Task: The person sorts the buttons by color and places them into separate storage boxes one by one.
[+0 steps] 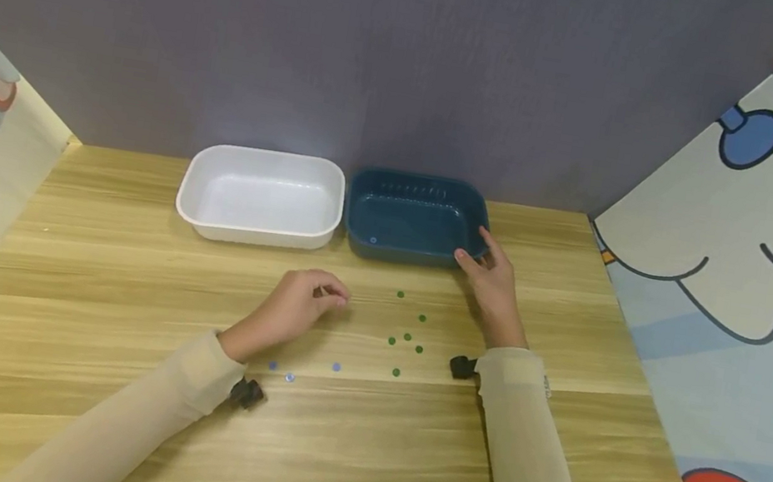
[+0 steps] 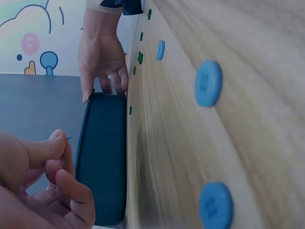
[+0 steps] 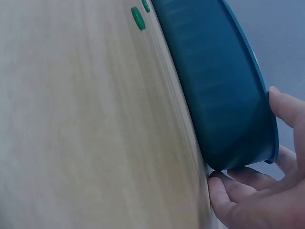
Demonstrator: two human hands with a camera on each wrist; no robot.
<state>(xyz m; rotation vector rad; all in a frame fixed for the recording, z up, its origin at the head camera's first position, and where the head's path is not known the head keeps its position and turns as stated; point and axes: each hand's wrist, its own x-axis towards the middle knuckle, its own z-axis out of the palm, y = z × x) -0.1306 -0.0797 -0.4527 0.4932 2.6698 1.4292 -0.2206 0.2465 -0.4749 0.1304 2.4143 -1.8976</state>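
My left hand (image 1: 301,301) is over the table in front of the trays, pinching a small blue button (image 2: 69,138) between thumb and forefinger; only its edge shows in the left wrist view. My right hand (image 1: 496,288) holds the front right corner of the dark blue tray (image 1: 408,257), its thumb on the rim and its other fingers around the corner. One small button (image 1: 373,240) lies inside that tray. On the table, three blue buttons (image 2: 208,83) lie near my left wrist. Several green buttons (image 1: 407,337) are scattered between my hands.
A white tray (image 1: 254,237) stands close to the left of the dark blue one. Behind both rises a grey panel (image 1: 430,62). Cartoon-printed panels (image 1: 753,274) flank the wooden table (image 1: 350,471). Black wrist-worn devices (image 1: 247,393) sit at both sleeves.
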